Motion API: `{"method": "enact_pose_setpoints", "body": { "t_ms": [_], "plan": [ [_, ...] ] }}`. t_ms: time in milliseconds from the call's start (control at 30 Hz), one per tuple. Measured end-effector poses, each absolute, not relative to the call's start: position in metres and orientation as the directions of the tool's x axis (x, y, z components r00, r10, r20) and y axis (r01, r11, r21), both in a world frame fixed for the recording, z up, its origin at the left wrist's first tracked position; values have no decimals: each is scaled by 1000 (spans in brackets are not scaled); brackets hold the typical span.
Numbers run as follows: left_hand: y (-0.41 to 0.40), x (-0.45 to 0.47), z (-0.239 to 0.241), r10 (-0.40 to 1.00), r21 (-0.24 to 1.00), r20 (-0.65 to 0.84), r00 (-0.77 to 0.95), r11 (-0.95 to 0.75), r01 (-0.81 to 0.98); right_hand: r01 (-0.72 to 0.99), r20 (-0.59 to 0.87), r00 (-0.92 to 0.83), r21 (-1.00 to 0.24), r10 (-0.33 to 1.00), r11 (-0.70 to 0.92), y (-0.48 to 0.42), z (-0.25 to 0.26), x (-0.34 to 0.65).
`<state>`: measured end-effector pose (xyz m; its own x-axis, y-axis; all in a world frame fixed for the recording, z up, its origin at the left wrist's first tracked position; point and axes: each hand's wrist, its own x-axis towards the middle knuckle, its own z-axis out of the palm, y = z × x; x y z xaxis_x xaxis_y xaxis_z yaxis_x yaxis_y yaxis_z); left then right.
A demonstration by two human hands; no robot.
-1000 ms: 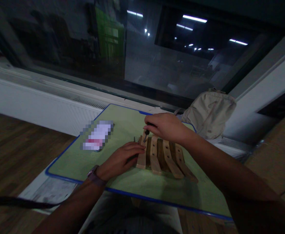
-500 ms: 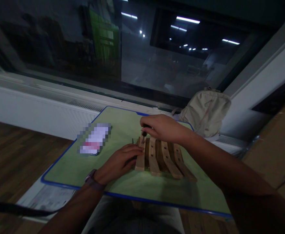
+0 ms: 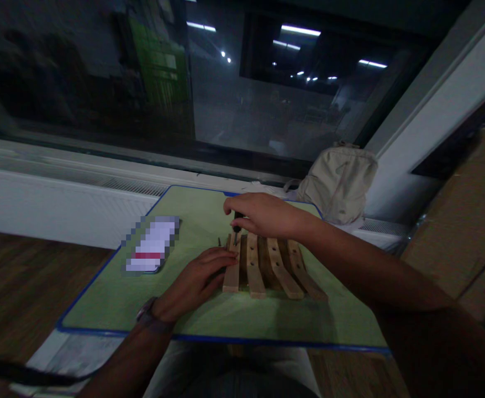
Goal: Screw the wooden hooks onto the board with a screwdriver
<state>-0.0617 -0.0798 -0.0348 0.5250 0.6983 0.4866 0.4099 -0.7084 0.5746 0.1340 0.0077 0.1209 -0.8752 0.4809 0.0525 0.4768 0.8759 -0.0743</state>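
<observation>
My right hand (image 3: pixel 267 214) is closed round the black handle of a screwdriver (image 3: pixel 237 225), which stands nearly upright. Its shaft points down at the upper part of the leftmost wooden slat (image 3: pixel 231 279); the screw head under the tip is too small to make out. My left hand (image 3: pixel 199 279) holds that slat from the left, fingers laid together over it and thumb low by its side. To the right, several bent slats with dark holes (image 3: pixel 256 282) lie side by side across darker wood. A small dark screw (image 3: pixel 220 242) stands just left of the slats.
All this rests on a green table with a blue edge (image 3: pixel 114 333). A phone (image 3: pixel 153 243) with a blurred screen lies at its left. Behind are a beige backpack (image 3: pixel 339 179), a white radiator (image 3: pixel 60 204) and a dark window (image 3: pixel 234 110). Cardboard (image 3: pixel 453 221) stands at right.
The whole view has shifted, so table, hands and slats appear slightly further left. Both hands keep their places on the screwdriver and the leftmost slat.
</observation>
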Motion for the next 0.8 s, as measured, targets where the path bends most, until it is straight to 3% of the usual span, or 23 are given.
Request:
{"method": "enact_pose_setpoints", "body": {
  "t_ms": [67, 133, 300, 400, 500, 700, 800],
  "plan": [
    [-80, -62, -34, 700, 573, 481, 527, -707, 416, 557, 47, -831, 69, 555, 828, 4, 122, 132],
    [-80, -62, -33, 699, 570, 481, 529, -708, 417, 586, 37, -810, 92, 586, 805, 0, 123, 132],
    [-80, -61, -34, 679, 541, 508, 530, -731, 417, 501, -18, -863, -155, 505, 851, 3, 122, 138],
    [-80, -62, -36, 672, 527, 522, 525, -738, 421, 481, -28, -874, -192, 485, 855, 7, 121, 139],
    [-80, -62, -36, 687, 532, 501, 527, -724, 439, 522, -32, -852, -134, 523, 842, 6, 125, 137],
    [-81, -63, -35, 694, 532, 488, 529, -717, 450, 609, -60, -785, 113, 617, 785, -6, 136, 134],
    [-81, -62, -35, 695, 537, 486, 531, -716, 445, 560, -10, -827, 69, 562, 826, -5, 131, 136]
  ]
}}
